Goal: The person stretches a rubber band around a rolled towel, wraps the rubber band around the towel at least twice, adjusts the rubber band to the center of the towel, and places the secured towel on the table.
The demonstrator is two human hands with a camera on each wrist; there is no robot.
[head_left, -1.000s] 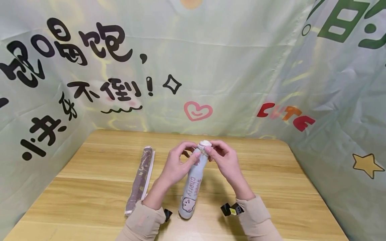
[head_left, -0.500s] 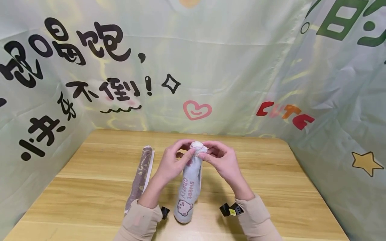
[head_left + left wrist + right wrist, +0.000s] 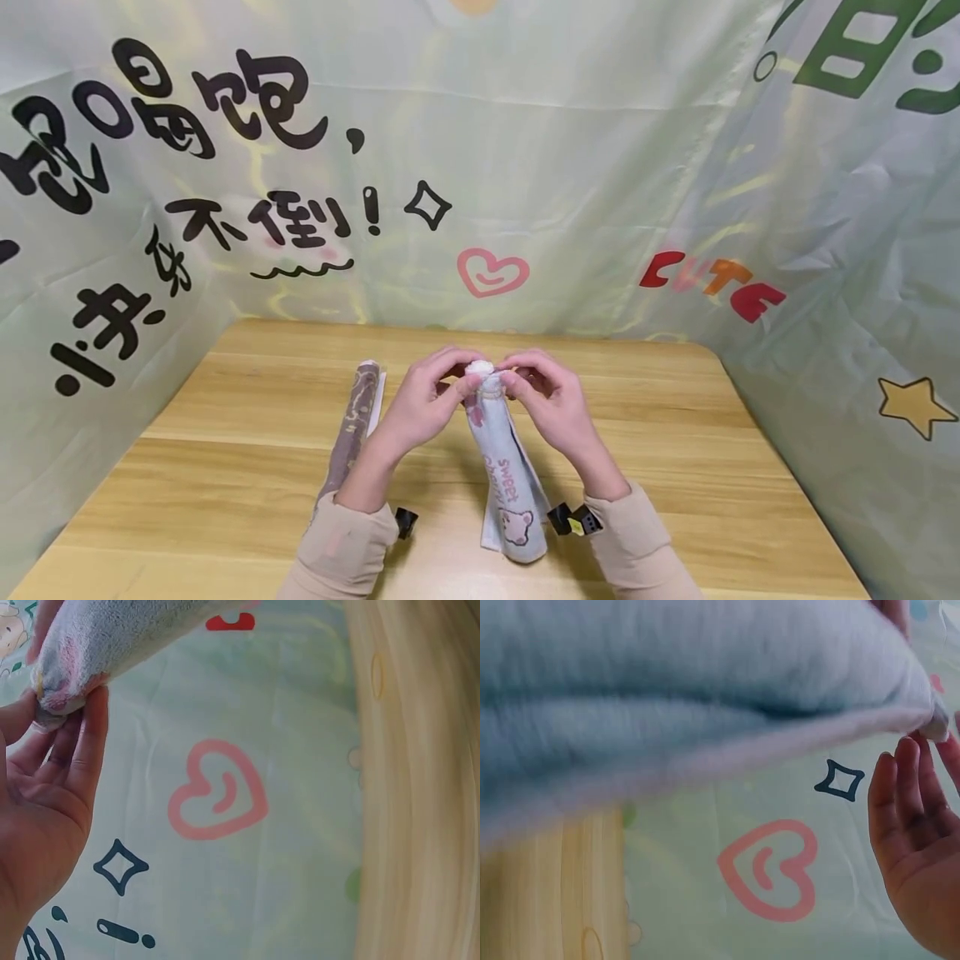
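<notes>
A light blue rolled towel (image 3: 501, 454), printed with "sweet cherry" and a bear face, hangs over the table between both hands. At its top end my left hand (image 3: 429, 406) pinches the bunched edge between thumb and fingers. On the other side of that end my right hand (image 3: 551, 406) pinches it too. The roll's lower part is loose, and a flap stands apart along its side. In the left wrist view the towel's fuzzy end (image 3: 71, 682) sits in the fingertips; in the right wrist view the blurred towel (image 3: 705, 652) covers the upper part.
A brown patterned roll (image 3: 356, 417) with a white edge (image 3: 377, 404) lies left of my left forearm, which partly covers it. The wooden table (image 3: 675, 450) extends around. Behind and beside it hangs a printed cloth backdrop (image 3: 585, 192).
The light blue towel has loosened from a tight roll, and a side flap now shows. Its lower end swung left, then right. Both hands moved slightly left, keeping hold of the top end.
</notes>
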